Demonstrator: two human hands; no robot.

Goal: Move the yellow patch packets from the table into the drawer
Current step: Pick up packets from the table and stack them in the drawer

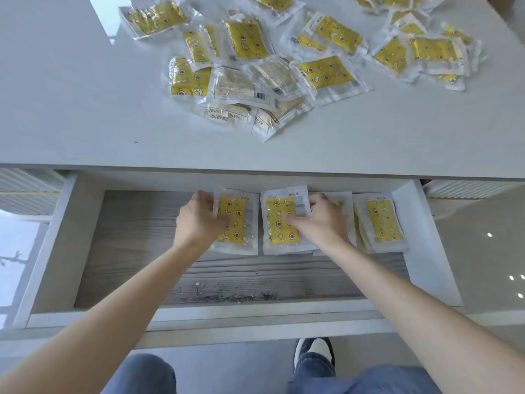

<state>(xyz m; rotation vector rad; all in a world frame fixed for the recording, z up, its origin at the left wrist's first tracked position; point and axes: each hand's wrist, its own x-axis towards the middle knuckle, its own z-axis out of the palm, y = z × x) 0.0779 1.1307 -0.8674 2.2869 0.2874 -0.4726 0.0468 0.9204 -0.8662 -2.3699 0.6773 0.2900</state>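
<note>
The drawer (68,240) stands pulled open below the white table (85,109). Inside it, along the back, lie stacks of yellow patch packets. My left hand (199,217) grips the left edge of one packet (235,223), thumb on its yellow face. My right hand (321,220) holds the right side of the middle packet (279,223), thumb on top. Another stack (382,220) lies at the drawer's right end. Several loose yellow packets (326,72) are heaped on the table, some face down.
The drawer's grey wood-grain bottom (136,231) is bare on the left and along the front, with some specks of debris (227,294) near the front wall. My legs and a shoe (312,351) are below the drawer front.
</note>
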